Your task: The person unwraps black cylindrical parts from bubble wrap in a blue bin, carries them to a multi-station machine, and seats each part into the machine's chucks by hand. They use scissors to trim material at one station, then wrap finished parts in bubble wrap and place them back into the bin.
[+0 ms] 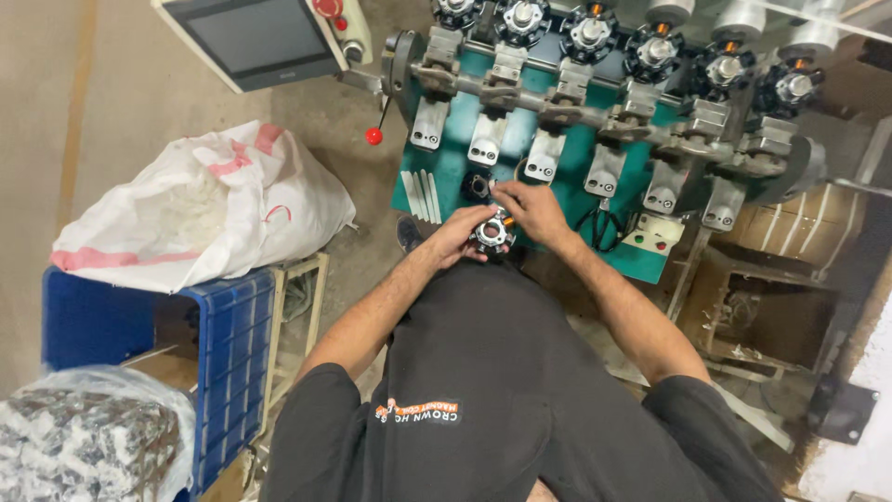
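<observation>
- Head view: the left hand [462, 234] cups a small round metal part [492, 234] from its left side, fingers closed around it, just above the person's lap at the front edge of the green machine [446, 177].
- Head view: the right hand [531, 212] lies on the part's upper right, fingers curled and touching its top; both hands are equally close.
- Head view: the part's axis points up toward the camera, just below a black socket [477, 185] on the machine, near but apart.
- Head view: a white sack [200, 209] rests on a blue crate [228, 344] at the left.
</observation>
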Tool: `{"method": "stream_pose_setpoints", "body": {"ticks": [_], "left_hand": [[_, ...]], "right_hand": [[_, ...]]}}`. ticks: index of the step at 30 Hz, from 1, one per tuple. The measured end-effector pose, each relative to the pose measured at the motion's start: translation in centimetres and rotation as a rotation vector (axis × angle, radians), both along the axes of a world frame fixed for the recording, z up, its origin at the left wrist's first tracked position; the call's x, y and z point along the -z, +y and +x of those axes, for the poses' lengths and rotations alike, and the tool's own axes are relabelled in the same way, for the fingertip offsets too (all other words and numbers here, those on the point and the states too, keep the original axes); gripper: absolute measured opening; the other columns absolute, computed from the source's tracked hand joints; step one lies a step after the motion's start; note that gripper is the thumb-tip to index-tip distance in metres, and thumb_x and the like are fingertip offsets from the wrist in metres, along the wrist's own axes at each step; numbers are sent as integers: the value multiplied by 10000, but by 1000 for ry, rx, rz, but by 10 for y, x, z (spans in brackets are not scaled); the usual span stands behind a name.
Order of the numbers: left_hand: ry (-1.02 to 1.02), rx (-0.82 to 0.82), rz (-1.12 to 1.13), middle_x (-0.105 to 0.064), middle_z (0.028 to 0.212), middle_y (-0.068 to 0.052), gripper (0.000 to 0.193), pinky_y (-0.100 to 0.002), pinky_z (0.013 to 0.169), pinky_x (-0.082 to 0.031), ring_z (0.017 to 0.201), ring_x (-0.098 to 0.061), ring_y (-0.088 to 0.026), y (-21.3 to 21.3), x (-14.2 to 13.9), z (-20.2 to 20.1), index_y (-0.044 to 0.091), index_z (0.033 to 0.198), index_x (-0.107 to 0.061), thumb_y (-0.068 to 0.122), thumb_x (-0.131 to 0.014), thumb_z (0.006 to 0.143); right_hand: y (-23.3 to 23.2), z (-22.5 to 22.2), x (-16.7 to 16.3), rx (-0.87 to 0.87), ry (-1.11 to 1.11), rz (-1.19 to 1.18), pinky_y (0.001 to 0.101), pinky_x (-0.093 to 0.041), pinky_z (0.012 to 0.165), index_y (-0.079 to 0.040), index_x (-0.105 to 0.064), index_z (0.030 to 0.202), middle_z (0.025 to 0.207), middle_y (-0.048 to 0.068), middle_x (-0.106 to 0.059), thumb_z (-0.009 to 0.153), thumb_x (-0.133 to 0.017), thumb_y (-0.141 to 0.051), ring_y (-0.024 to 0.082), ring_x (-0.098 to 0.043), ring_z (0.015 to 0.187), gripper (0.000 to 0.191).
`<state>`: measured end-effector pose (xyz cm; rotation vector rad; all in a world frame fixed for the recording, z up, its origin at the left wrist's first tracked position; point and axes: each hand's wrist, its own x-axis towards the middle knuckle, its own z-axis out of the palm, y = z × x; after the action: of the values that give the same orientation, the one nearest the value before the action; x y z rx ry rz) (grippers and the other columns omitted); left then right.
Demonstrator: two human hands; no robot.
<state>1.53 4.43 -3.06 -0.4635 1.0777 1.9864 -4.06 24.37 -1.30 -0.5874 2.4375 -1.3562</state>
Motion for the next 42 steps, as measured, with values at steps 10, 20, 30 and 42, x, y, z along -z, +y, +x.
{"method": "stream_pose_setpoints", "body": {"ticks": [10, 20, 30, 42], "left_hand": [[-27, -157, 60, -779, 963, -70, 439, -277, 497, -557, 807, -775, -204, -51, -8, 3, 102, 1191, -665, 487, -559, 1008], [-49, -163, 108, -771, 907, -95, 432, -230, 391, -457, 727, -769, -211, -61, -8, -6, 85, 1128, -680, 489, -556, 1038], [500, -458, -463, -705, 1049, 1, 377, -254, 695, -608, 886, -678, -72, -35, 11, -12, 38, 1267, -622, 190, -749, 947], [180, -496, -528, -707, 945, -6, 269, -305, 520, -599, 743, -672, -83, -119, 25, 0, 31, 1136, -714, 186, -755, 921]], "right_hand": [[-27, -8, -21, -342, 140, 151, 446, -547, 657, -143, -712, 1145, 913, 125, -722, 973, -655, -211, 349, -700, 790, 193], [-19, 0, -28, -424, 318, 243, 462, -524, 607, -152, -699, 1129, 860, 118, -703, 880, -657, -153, 361, -675, 743, 253], [-62, 21, -49, -157, 328, 164, 430, -528, 600, -121, -757, 1044, 787, 113, -696, 922, -699, -168, 324, -688, 720, 144], [-136, 50, 76, 506, -1091, -182, 295, -422, 448, -45, -740, 1052, 787, 30, -715, 951, -744, -188, 142, -594, 559, 176]]}}
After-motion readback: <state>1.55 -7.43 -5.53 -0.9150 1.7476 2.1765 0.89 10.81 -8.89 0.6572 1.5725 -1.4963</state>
